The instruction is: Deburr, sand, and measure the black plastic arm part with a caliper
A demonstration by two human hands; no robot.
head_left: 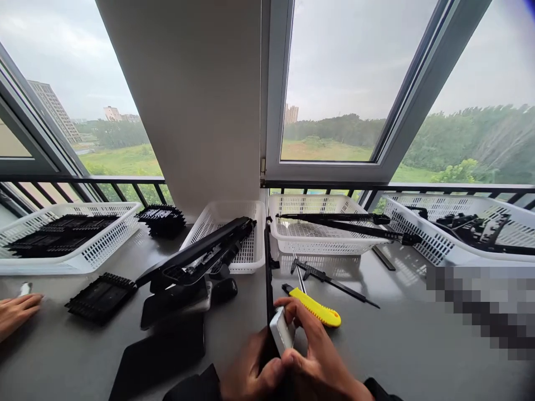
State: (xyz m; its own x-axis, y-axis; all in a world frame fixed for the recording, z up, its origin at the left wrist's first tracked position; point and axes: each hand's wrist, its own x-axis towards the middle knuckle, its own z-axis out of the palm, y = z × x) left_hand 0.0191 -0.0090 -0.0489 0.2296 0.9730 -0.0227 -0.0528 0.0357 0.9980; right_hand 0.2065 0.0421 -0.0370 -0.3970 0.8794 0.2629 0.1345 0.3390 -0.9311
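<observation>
your right hand (311, 342) is bent nearly closed, with a small white block (281, 331) pinched in it: the fingers bear on the top end and the thumb sits at the lower end. the block is held tilted above the counter (388, 345), just in front of you. your left hand (251, 370) is curled beside it, its thumb close to the right thumb; it is blurred and partly hidden, so i can't tell how far it is closed or whether it grips the long black strip (269, 278) that runs down between your hands.

just beyond your right hand lies a yellow knife (314, 307), and past that a black caliper (334, 281). to your left, a black phone (171, 305) and a mouse (224, 291) lie near a long black plastic part (196, 253) that leans on a white basket (258, 245). at the far left edge, another person's hand (19, 313) rests by a small white object (25, 288).
</observation>
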